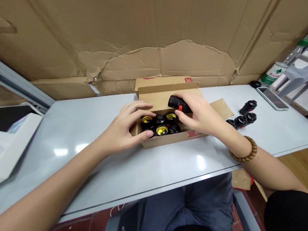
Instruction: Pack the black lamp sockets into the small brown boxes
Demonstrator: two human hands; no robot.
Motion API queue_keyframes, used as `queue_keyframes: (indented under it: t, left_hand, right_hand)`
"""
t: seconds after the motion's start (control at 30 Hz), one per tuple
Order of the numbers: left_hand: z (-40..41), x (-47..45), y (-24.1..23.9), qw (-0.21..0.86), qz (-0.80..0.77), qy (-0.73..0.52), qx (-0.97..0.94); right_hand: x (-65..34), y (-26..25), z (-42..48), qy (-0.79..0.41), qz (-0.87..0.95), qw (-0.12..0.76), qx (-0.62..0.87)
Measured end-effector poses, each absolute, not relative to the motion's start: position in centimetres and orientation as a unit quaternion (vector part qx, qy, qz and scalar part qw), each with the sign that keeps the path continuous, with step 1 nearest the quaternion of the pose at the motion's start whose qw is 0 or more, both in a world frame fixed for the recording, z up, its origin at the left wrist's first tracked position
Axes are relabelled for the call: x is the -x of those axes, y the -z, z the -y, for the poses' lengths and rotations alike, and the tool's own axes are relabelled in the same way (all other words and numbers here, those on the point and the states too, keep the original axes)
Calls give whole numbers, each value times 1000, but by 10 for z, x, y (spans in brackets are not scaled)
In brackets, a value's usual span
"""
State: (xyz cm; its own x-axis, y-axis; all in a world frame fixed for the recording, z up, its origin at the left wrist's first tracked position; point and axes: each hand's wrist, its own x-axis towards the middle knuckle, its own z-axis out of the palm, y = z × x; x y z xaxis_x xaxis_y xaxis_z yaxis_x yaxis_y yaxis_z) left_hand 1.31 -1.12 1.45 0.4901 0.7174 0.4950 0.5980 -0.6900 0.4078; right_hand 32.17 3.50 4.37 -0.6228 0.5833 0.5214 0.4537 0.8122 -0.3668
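Note:
My right hand (197, 111) grips a small black flashlight (175, 102) with a red switch, holding it tilted nearly flat above the carton's right part. Below it is an open cardboard carton (156, 143) with its lid folded back. Several black flashlights (162, 130) stand in its left part, some showing yellow reflectors and others black ends. My left hand (125, 127) is open at the carton's left end, fingers spread, with fingertips and thumb over the rim beside the leftmost flashlights. The carton's right inside is partly hidden by my right hand.
Several more black flashlights (241, 121) are on the white table (78, 173) to the right. Behind them lie a phone (272, 99) and a small black object (255, 84) near a water bottle (274, 74). A cardboard wall (154, 24) closes the back; a white box (9, 153) stands left.

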Motion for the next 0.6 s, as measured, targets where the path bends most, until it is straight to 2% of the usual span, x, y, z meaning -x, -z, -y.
queue_keyframes:
  t: [0.6]
  left_hand:
    - [9, -11, -12, 111, -368, -335, -860]
  right_hand:
    - [-321, -50, -32, -145, 899, 277, 307]
